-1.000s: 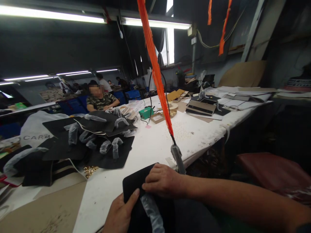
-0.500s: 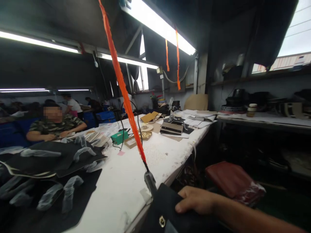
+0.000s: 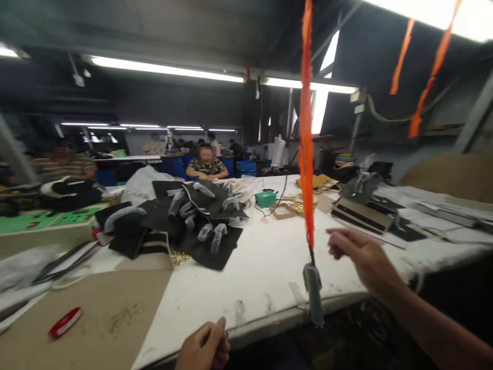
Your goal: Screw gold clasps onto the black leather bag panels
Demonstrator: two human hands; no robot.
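My left hand (image 3: 204,347) is at the table's front edge, thumb pressed against curled fingers. Whatever it may hold is too small or hidden to make out. My right hand (image 3: 360,254) hovers over the right part of the white table (image 3: 265,262), fingers loosely bent and apart, with nothing visible in them. Left of it, a grey wrapped tool (image 3: 314,293) dangles from an orange strip (image 3: 306,154) at the table edge. Beyond the right hand, a stack of black and beige bag pieces (image 3: 362,213) lies on the table, a black flap with a metal clasp on top.
Black bag pieces with plastic-wrapped handles (image 3: 208,221) are heaped at left centre. A beige board (image 3: 100,308) bears a red tape ring (image 3: 65,322). A green box (image 3: 265,198) and a tray of gold fittings (image 3: 298,207) stand farther back. A co-worker (image 3: 207,167) sits across.
My view has swung left. The black piece with a gold clasp that my right hand gripped is out of sight, and that hand is now above the table. My left hand has come into view.
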